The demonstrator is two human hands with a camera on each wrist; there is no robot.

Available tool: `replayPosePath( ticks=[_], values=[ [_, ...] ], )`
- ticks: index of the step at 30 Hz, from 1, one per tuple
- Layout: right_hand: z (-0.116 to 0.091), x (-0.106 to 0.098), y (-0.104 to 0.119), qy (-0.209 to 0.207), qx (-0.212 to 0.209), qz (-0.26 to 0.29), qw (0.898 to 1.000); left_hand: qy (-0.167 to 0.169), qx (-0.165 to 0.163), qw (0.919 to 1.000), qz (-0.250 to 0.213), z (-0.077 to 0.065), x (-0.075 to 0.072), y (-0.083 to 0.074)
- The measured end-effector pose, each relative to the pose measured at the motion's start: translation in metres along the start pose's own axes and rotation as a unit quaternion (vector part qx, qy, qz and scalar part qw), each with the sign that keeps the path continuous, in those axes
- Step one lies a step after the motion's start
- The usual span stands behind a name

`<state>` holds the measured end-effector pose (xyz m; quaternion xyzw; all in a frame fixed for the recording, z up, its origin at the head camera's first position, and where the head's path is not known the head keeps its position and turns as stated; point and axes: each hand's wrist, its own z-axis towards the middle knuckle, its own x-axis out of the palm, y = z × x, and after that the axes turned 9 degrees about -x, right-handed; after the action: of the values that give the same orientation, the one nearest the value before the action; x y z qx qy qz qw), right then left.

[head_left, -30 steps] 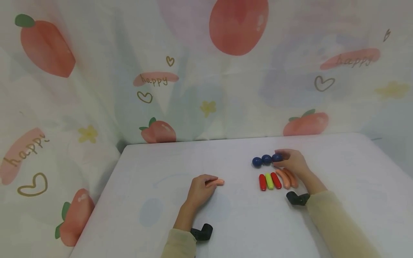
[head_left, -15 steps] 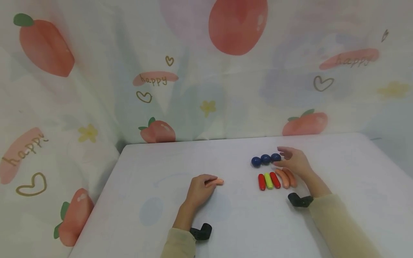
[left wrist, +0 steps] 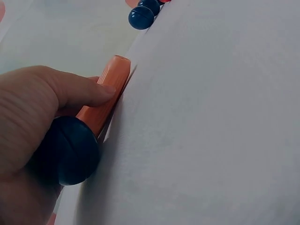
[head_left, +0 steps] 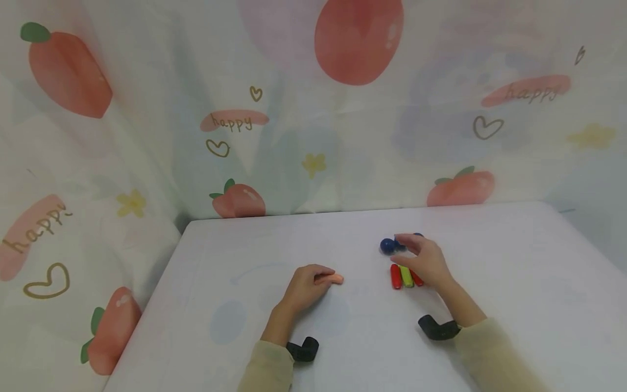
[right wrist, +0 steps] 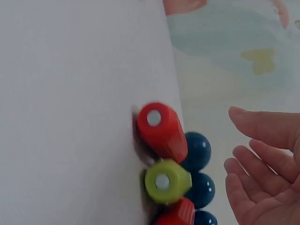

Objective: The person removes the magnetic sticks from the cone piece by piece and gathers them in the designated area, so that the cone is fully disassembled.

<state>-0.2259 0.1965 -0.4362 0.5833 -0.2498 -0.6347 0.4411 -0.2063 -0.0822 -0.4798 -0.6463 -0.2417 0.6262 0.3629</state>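
My left hand (head_left: 305,288) pinches a short orange rod (left wrist: 108,89) low over the white table. A dark blue ball (left wrist: 77,150) sits against that hand at the rod's near end, seen only in the left wrist view. My right hand (head_left: 427,264) holds nothing, thumb and fingers spread apart. It hovers over a row made of a red rod (head_left: 395,276), a yellow-green rod (head_left: 407,276) and another red rod (head_left: 418,279). Round metal discs show in the rod ends in the right wrist view. The two curved orange rods are hidden behind the right hand.
Behind the rods stand three dark blue balls (head_left: 387,246) in a row, partly covered by the right hand. A patterned cloth (head_left: 343,152) hangs along the table's (head_left: 294,234) back edge and left side. Each wrist wears a black camera mount (head_left: 439,328).
My right hand has left the rightmost blue ball and moved left and nearer, now over the rods. My left hand has stayed almost still with the orange rod.
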Motion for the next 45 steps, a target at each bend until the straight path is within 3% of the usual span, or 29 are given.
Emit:
replayPosePath(
  ticks=[6,17,22,25,31,45],
  values=[
    [0.001,0.035,0.007,0.040,-0.019,0.032,0.999,0.003,0.001,0.9998,0.017,-0.006,-0.008,-0.002],
    [0.006,0.080,0.023,0.104,-0.032,0.011,0.994,-0.005,-0.042,0.9947,0.094,-0.031,-0.030,0.002],
    [0.009,0.095,0.031,0.129,-0.053,0.014,0.990,-0.013,-0.025,0.9921,0.122,-0.038,-0.038,0.002],
    [0.012,0.102,0.036,0.141,-0.066,0.020,0.988,-0.013,-0.014,0.9933,0.114,-0.040,-0.042,0.005],
    [0.016,0.112,0.040,0.149,-0.051,0.022,0.987,0.001,-0.009,0.9978,0.065,-0.040,-0.047,0.016],
    [0.012,0.117,0.043,0.146,-0.042,0.001,0.988,0.004,0.023,0.9997,-0.001,-0.035,-0.041,0.031]
  ],
)
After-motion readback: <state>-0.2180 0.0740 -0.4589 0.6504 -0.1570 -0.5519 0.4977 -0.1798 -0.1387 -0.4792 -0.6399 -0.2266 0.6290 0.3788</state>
